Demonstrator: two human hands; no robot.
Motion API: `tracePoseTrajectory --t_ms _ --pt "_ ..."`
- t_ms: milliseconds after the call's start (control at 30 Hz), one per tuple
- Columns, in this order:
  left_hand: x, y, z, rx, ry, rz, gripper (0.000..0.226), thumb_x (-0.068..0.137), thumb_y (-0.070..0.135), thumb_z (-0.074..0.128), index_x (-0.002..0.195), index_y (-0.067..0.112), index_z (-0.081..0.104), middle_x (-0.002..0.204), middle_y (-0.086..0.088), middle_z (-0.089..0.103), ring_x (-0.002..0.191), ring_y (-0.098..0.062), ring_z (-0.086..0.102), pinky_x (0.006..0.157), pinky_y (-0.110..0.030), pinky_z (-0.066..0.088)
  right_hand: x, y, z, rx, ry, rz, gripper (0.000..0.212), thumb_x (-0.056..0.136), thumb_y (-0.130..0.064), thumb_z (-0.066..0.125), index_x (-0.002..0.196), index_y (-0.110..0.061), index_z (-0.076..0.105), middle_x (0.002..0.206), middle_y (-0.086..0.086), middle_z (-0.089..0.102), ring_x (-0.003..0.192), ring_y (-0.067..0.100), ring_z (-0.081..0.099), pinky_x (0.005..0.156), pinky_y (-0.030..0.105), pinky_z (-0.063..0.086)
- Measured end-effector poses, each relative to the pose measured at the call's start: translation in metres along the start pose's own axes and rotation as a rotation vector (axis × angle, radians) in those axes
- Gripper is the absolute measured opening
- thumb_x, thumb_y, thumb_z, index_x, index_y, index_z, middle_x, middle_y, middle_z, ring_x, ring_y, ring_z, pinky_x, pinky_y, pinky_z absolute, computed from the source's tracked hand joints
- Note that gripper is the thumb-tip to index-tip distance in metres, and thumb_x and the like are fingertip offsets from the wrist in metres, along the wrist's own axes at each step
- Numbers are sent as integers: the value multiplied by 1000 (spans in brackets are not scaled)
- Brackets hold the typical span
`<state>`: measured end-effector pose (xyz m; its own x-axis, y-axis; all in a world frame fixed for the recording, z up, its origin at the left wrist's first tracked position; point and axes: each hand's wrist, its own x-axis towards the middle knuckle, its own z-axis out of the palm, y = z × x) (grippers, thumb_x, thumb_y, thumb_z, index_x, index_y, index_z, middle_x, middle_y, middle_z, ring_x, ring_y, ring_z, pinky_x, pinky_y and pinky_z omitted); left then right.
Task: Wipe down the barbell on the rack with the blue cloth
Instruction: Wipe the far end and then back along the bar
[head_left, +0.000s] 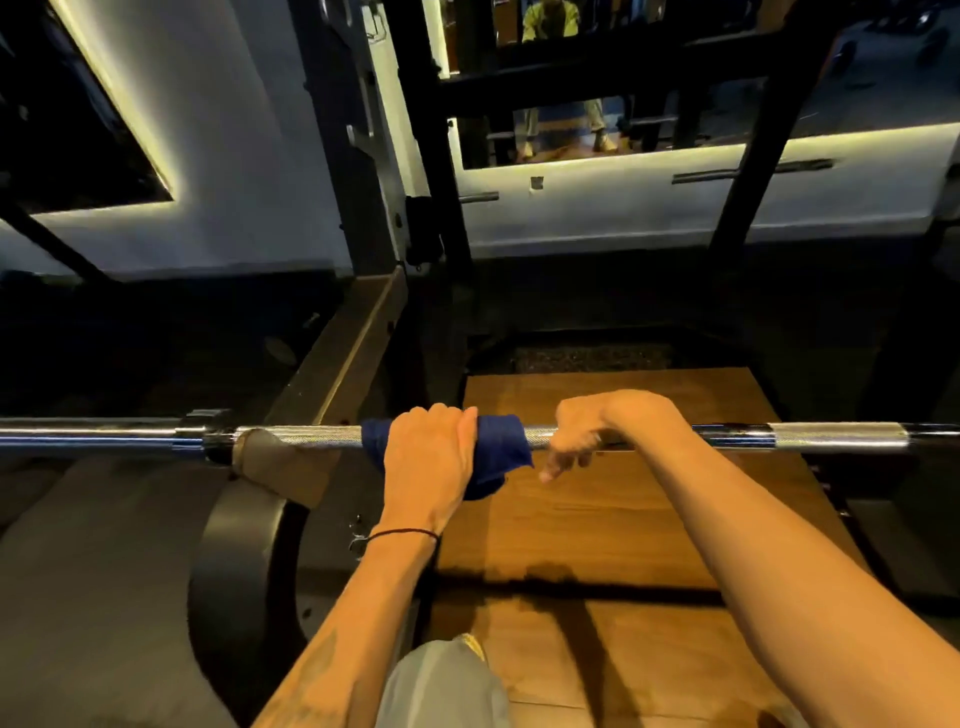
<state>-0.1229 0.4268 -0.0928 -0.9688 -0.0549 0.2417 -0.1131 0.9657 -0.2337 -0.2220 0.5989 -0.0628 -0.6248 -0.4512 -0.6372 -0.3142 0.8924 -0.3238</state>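
the left hand (431, 457) fingers curl round the soft blue cloth (498, 447) wrapped on the stiff, heavy barbell (301, 435), while the right hand (576, 436) fingers hook the bare shaft just beside.

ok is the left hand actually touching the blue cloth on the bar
Touching. The head view shows the left hand wrapped over the blue cloth, fingers curled round it where it is wound on the barbell.

The rack (426, 171) rises in the upper middle of the frame; the barbell (301, 436) lies across its hook at centre left.
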Motion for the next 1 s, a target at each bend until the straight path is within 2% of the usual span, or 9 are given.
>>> tracePoseTrajectory --t_ms 67,133,233,400,633,700,800,867,1000 --pt "-1 -1 3 -12 15 -18 18 93 41 55 100 24 53 93 1 63 84 -22 62 72 -35 42 -4 -2 6 84 -9 -6 29 86 -41 74 81 -13 71 73 3 75 62 16 69 69 30 53" --pt "-1 -1 9 -38 31 -22 22 86 47 62 88 27 54 82 3 61 74 -19 60 65 -34 35 -7 -1 13 -49 195 -21 33 82 -48 74 74 -17 69 65 -3 70 57 13 64 64 28 50" --pt "-3 -3 17 -33 53 7 34 72 60 70 75 30 54 69 7 56 60 -14 49 61 -32 29 -10 -1 23 -261 456 -36 31 84 -49 68 94 -20 65 77 -2 60 70 18 60 68 32 50" --pt "-10 12 12 -79 166 20 11 92 29 54 87 20 55 83 -2 55 74 -23 51 67 -37 31 -9 0 43 -406 743 -20 23 87 -41 59 100 -22 65 79 1 57 69 21 57 63 31 47" --pt "-2 54 1 -341 175 116 23 99 34 41 90 22 58 90 0 62 80 -21 57 73 -38 40 3 9 66 -472 1028 -73 22 90 -45 61 92 -23 61 86 -2 70 74 22 68 64 33 50" --pt "-3 22 6 -275 184 176 29 97 41 36 88 26 59 85 2 62 76 -21 58 69 -38 41 6 11 68 -497 1085 -93 24 79 -41 74 85 -21 63 77 0 68 65 23 66 56 32 47" --pt "-8 -52 18 -27 179 171 9 81 28 67 85 21 62 72 -5 63 62 -29 61 54 -38 46 8 13 69 -514 1156 -114 33 57 -31 89 67 -17 61 57 2 60 44 25 56 43 27 35" --pt "-15 -89 21 73 102 92 21 75 19 77 91 14 64 71 -8 63 59 -30 61 54 -40 51 11 15 71 -519 1183 -132 35 55 -29 90 65 -16 60 54 2 58 41 23 53 42 26 35" --pt "-10 -66 6 90 -53 -43 15 94 28 51 106 21 55 97 -3 66 90 -26 64 74 -38 47 11 15 70 -509 1213 -139 34 56 -28 90 64 -15 59 54 2 57 40 22 51 42 25 34"
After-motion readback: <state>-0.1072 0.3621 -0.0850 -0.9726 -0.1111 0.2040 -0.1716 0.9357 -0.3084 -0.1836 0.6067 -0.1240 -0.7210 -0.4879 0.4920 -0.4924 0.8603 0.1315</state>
